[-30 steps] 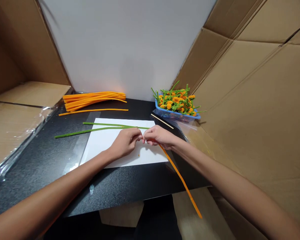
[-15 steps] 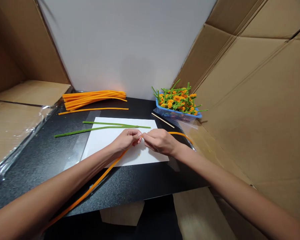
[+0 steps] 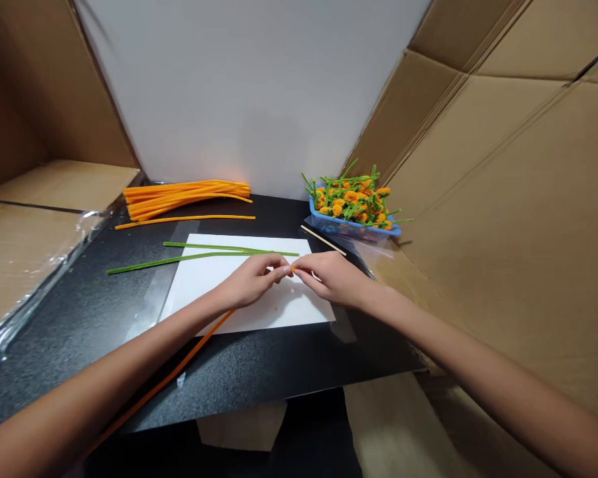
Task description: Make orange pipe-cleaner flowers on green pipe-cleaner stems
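Note:
Over a white sheet (image 3: pixel 239 318), my left hand (image 3: pixel 254 279) and my right hand (image 3: pixel 331 275) meet fingertip to fingertip. Both pinch an orange pipe cleaner (image 3: pixel 189 358); only a small bit of it shows between the fingertips. Its long tail runs from under my left hand down along the left forearm toward the lower left. Just beyond my left hand, green pipe cleaners (image 3: pixel 199 254) lie across the sheet and the table. A tiny orange scrap rests on the paper below the hands.
A bundle of orange pipe cleaners (image 3: pixel 179 199) lies at the back left, a single one (image 3: pixel 184 221) before it. At the back right stands a blue basket (image 3: pixel 349 229) of orange flowers with green stems. A thin wooden stick (image 3: pixel 323 240) lies nearby. Cardboard walls (image 3: pixel 518 199) flank the black table (image 3: pixel 259 372).
My right hand has shifted slightly right and its fingers now pinch with the tips. The orange length that stuck out to the right behind my right hand no longer shows.

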`<state>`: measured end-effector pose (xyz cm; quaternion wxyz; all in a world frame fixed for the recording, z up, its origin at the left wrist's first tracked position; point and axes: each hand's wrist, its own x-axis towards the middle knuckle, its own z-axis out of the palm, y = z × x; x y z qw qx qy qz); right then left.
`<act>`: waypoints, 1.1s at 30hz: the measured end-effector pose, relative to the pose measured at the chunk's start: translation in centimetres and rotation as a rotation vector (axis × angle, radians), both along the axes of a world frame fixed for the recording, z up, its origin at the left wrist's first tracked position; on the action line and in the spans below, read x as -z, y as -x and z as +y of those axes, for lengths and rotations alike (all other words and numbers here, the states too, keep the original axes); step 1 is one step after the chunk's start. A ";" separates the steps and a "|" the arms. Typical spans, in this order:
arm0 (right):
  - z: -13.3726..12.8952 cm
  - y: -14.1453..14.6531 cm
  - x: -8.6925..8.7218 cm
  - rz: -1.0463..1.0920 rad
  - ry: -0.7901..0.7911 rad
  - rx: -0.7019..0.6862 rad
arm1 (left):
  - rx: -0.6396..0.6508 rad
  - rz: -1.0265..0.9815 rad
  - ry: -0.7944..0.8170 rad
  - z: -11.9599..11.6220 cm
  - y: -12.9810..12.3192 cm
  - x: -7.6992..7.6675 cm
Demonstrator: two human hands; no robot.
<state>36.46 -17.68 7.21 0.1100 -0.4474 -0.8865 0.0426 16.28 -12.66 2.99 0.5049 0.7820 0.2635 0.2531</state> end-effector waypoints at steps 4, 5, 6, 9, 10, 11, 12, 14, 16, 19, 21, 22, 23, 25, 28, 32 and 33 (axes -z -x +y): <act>-0.4 -0.7 -1.5 -0.001 0.141 -0.015 | 0.063 0.163 -0.384 0.4 0.8 -1.6; -0.5 -0.9 -1.6 -0.003 0.148 -0.031 | 0.091 0.200 -0.501 0.6 1.1 -2.1; -0.6 -1.1 -1.7 -0.004 0.145 -0.046 | 0.127 0.234 -0.619 0.8 1.4 -2.5; -0.7 -1.3 -1.1 0.011 0.078 -0.084 | 0.227 0.337 -0.897 1.4 2.5 -3.9; -0.8 -1.2 -0.8 0.024 0.044 -0.097 | 0.240 0.367 -0.953 1.4 2.8 -4.3; -0.8 -1.1 -0.4 0.041 0.010 -0.105 | 0.242 0.395 -0.990 1.5 3.0 -4.6; -0.8 -0.8 -0.1 0.065 -0.022 -0.105 | 0.225 0.420 -1.011 1.4 3.2 -4.7; -0.8 -0.1 0.6 0.129 -0.070 -0.070 | 0.137 0.445 -1.016 1.1 3.3 -4.5; -0.9 0.7 1.3 0.190 -0.086 -0.004 | 0.023 0.427 -1.001 0.6 3.2 -3.6; -1.2 1.9 2.1 0.206 -0.067 0.068 | -0.049 0.398 -1.039 0.2 3.0 -1.6; -1.3 2.3 2.7 0.176 -0.047 0.088 | -0.039 0.396 -1.116 0.1 2.9 -0.3; -1.3 2.4 3.0 0.154 -0.042 0.090 | -0.034 0.390 -1.150 0.1 3.0 0.2; -1.3 2.4 3.3 0.123 -0.042 0.084 | -0.025 0.378 -1.181 0.1 3.0 0.7; -1.2 2.3 3.8 0.036 -0.052 0.039 | 0.007 0.354 -1.215 0.0 3.1 1.4; -0.9 1.9 4.5 -0.110 -0.103 -0.055 | 0.079 0.319 -1.144 -0.3 3.4 2.1; -0.4 1.4 5.2 -0.213 -0.238 -0.167 | 0.143 0.208 -0.917 -0.7 3.5 2.6; -0.3 1.3 5.3 -0.223 -0.273 -0.197 | 0.150 0.183 -0.870 -0.7 3.5 2.7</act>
